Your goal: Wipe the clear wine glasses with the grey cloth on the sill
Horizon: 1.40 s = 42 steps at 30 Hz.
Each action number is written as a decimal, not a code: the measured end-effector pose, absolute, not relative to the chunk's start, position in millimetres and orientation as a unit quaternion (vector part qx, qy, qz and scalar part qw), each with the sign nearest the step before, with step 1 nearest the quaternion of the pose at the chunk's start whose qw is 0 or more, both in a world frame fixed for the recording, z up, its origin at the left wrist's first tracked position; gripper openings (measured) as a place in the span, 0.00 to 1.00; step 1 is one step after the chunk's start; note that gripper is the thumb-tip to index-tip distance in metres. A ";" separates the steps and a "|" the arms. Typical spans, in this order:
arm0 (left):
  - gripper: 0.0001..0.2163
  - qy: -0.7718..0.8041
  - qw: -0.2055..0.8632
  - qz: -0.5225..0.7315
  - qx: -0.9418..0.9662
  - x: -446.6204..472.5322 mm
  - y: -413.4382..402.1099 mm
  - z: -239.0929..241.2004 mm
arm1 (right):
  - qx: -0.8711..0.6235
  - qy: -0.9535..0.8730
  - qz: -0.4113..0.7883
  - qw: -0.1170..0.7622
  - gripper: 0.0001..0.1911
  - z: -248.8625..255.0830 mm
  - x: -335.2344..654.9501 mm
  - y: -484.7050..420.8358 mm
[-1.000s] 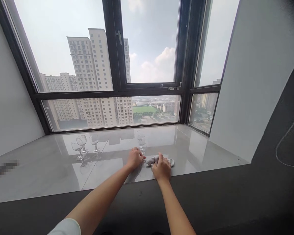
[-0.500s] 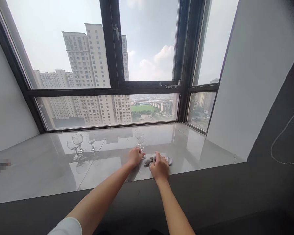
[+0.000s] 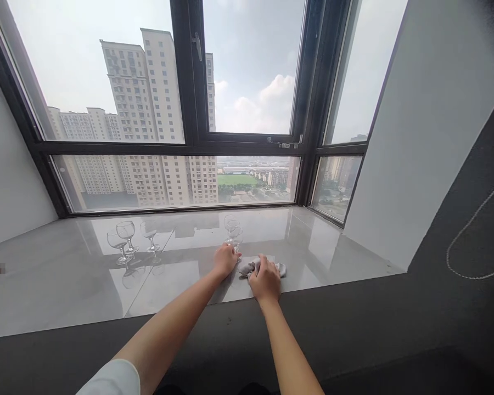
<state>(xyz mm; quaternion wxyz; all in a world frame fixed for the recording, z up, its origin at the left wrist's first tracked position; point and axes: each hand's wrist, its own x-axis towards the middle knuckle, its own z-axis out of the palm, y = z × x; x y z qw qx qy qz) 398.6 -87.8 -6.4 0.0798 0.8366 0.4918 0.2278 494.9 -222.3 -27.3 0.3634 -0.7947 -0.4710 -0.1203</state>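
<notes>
My left hand (image 3: 225,259) is closed at the stem and foot of a clear stemmed glass (image 3: 237,237), which stands upright on the sill. Its fingers partly hide the lower part of the glass. Just behind, a second stemmed glass (image 3: 230,221) overlaps it in view. To the right, my right hand (image 3: 265,278) is closed over a crumpled grey cloth (image 3: 247,269) that lies on the sill near the front edge. A small gap separates the cloth from the left hand's fingers.
Three more stemmed glasses (image 3: 125,230) stand upright at the left of the glossy grey tiled windowsill (image 3: 82,285). Dark window frames (image 3: 189,148) rise behind. A white wall (image 3: 379,164) bounds the right side, where a bead chain (image 3: 448,252) hangs.
The view has shifted slightly, so everything appears a little higher and further left. Both hands keep the same hold on the glass and the cloth.
</notes>
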 end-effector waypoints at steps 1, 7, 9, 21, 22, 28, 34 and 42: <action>0.11 0.491 0.079 0.228 0.837 398.3 -87.6 -6.6 | -0.794 -0.471 -0.121 0.365 0.24 -27.3 495.0 -222.5; 0.22 0.492 0.053 0.242 0.835 387.5 -90.1 -4.5 | -0.793 -0.473 -0.118 0.366 0.23 -27.3 495.0 -223.3; 0.25 0.487 0.037 0.236 0.840 376.6 -90.9 0.8 | -0.795 -0.472 -0.115 0.364 0.23 -27.6 495.3 -223.2; 0.14 0.573 -0.081 0.127 0.805 209.7 -33.3 26.9 | -0.804 -0.464 -0.122 0.351 0.22 -31.9 497.7 -221.9; 0.14 0.615 -0.070 0.133 0.774 192.5 -29.2 27.1 | -0.805 -0.463 -0.122 0.350 0.22 -31.9 497.6 -222.0; 0.20 0.759 -0.036 0.109 0.640 100.4 -16.1 25.5 | -0.808 -0.460 -0.118 0.347 0.22 -30.9 496.7 -222.5; 0.31 0.843 0.005 0.123 0.523 61.4 1.0 31.0 | -0.813 -0.463 -0.110 0.336 0.22 -28.2 495.8 -223.5; 0.17 0.809 0.077 0.230 0.536 64.9 2.8 46.7 | -0.813 -0.457 -0.096 0.348 0.21 -25.6 494.7 -225.8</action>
